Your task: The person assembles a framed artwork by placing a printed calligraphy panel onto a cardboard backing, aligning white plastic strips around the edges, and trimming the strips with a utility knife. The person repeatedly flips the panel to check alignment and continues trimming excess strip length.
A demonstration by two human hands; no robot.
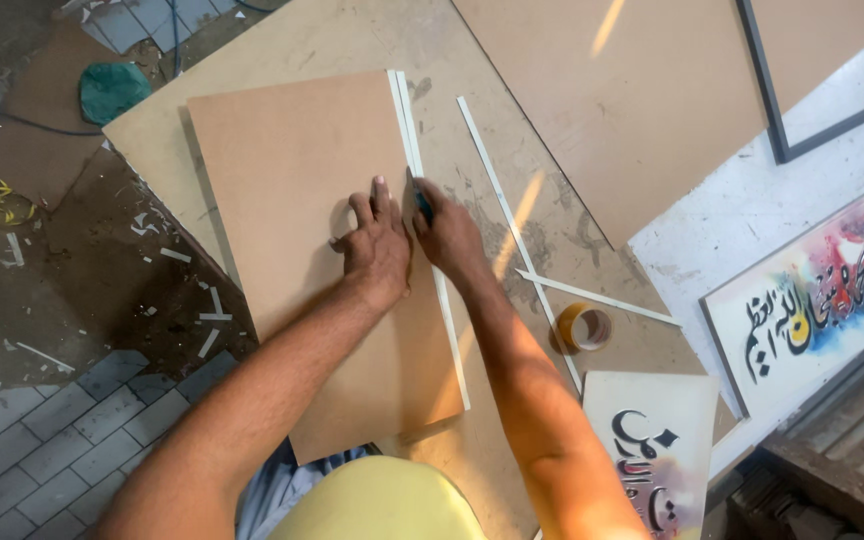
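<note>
A brown rectangular board (292,170) lies on a larger tan sheet (352,40), with a thin white sheet edge (404,110) showing along its right side. My left hand (374,245) presses flat on the board near that right edge, fingers spread. My right hand (447,235) sits just beside it, closed around a small blue-handled cutter (420,203) whose tip rests on the white edge.
Long white offcut strips (497,190) lie to the right, and a roll of yellow tape (582,327) sits below them. Painted calligraphy panels (822,290) and a dark empty frame (782,110) lie at right. Scraps litter the floor (102,290) at left.
</note>
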